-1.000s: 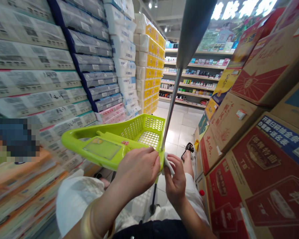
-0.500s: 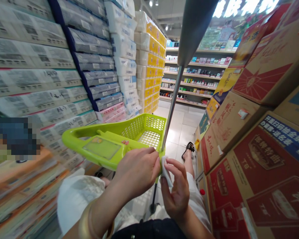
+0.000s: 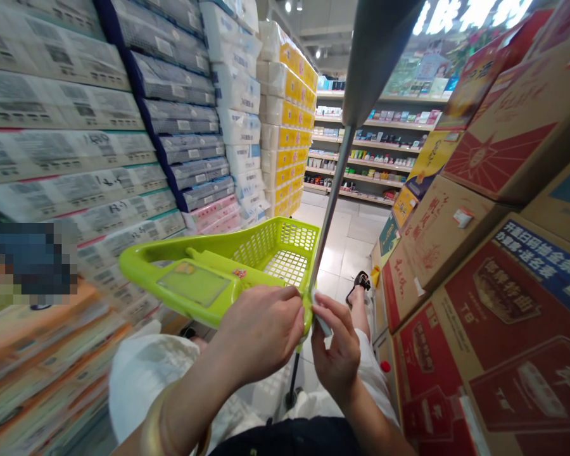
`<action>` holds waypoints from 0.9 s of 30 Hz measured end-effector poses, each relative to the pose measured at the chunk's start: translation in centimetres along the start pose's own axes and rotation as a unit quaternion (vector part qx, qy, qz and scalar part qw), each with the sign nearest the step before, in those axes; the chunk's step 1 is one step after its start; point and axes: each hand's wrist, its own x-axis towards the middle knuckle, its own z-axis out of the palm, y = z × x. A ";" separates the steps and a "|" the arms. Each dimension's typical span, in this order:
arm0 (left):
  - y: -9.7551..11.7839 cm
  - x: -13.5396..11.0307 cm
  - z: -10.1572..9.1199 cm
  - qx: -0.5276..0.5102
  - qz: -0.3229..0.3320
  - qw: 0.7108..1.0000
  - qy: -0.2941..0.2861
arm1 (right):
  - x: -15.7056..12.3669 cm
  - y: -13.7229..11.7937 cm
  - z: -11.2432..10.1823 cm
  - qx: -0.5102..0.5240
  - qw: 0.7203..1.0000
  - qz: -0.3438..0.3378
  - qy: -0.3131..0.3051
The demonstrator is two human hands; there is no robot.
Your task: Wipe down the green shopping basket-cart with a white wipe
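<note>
1. Lime-green plastic makes up the basket [image 3: 218, 263], which stands in a shop aisle on a thin dark leg [image 3: 294, 367] that runs down to a small wheel [image 3: 291, 398] near the person's clothes. Its holed end points away from the person, and its looped handle lies to the left.

2. From where I'm standing, the left hand [image 3: 265, 324] is closed over the basket's near right corner, knuckles up; its fingertips are hidden. A gold-coloured bangle [image 3: 152, 421] circles that forearm.

3. The right hand [image 3: 336, 348] pinches a small white cloth [image 3: 322, 324] between thumb and fingers, right beside that same corner. Most of the cloth is covered by the fingers.

4. A metal pole [image 3: 333, 199] slants up from that corner and widens into a thick grey grip overhead.

5. Along the floor's left edge rise stacked tissue packs [image 3: 292, 120]; along its right edge, printed cartons [image 3: 517, 310] are piled high. A dark shoe [image 3: 358, 286] sits near the cartons. Shelves [image 3: 375, 142] of small goods stand across the far end of the floor [image 3: 349, 237].
</note>
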 end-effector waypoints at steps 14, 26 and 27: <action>-1.4 -1.7 -0.5 -0.060 0.067 0.996 0.022 | -2.2 2.8 1.4 -0.008 0.998 0.064 -0.012; -4.1 -3.2 -1.0 -0.171 0.091 0.981 0.030 | 0.6 3.0 0.8 0.019 0.997 0.036 -0.070; -4.3 -3.3 -1.2 -0.174 0.085 0.981 0.030 | 0.8 2.9 0.8 0.029 0.996 0.033 -0.083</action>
